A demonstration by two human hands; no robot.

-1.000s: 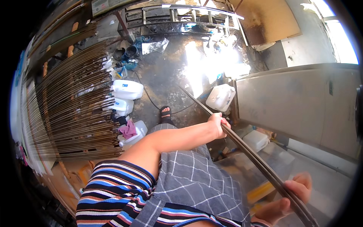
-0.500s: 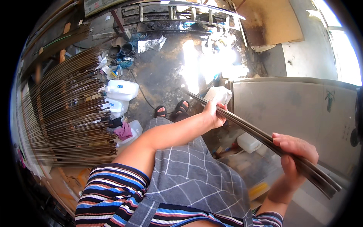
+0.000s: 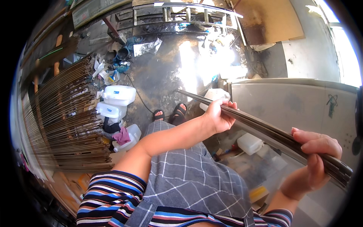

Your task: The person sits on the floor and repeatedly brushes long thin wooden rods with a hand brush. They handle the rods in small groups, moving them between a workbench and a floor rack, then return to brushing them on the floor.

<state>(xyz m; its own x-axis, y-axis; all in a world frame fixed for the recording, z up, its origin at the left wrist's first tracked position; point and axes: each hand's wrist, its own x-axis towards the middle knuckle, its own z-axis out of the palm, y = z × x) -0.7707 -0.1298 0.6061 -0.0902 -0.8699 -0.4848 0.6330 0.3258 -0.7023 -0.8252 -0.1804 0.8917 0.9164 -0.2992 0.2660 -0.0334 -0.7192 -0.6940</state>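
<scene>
A bundle of long thin dark metal rods [image 3: 264,131] slants across in front of me, from the floor area near my feet up to the right edge. My left hand [image 3: 222,115] is closed around its middle part, fingers curled over the rods. Farther along, my right hand [image 3: 319,155] grips the bundle near its close end, thumb below and fingers on top. The rods' tips fan apart slightly at the right. How many rods there are cannot be told. At my left, many similar rods [image 3: 64,128] lie side by side across a wooden rack.
White plastic jugs [image 3: 119,94] stand on the floor left of my feet, a purple cloth [image 3: 121,136] on one. A pale panel [image 3: 287,102] stands at the right, with another white jug [image 3: 249,143] below the rods. A metal frame [image 3: 181,17] lies at the far side.
Both hands have shifted to the right with the rod bundle, the right hand farther toward the right edge. Both keep their grip. The view has turned slightly.
</scene>
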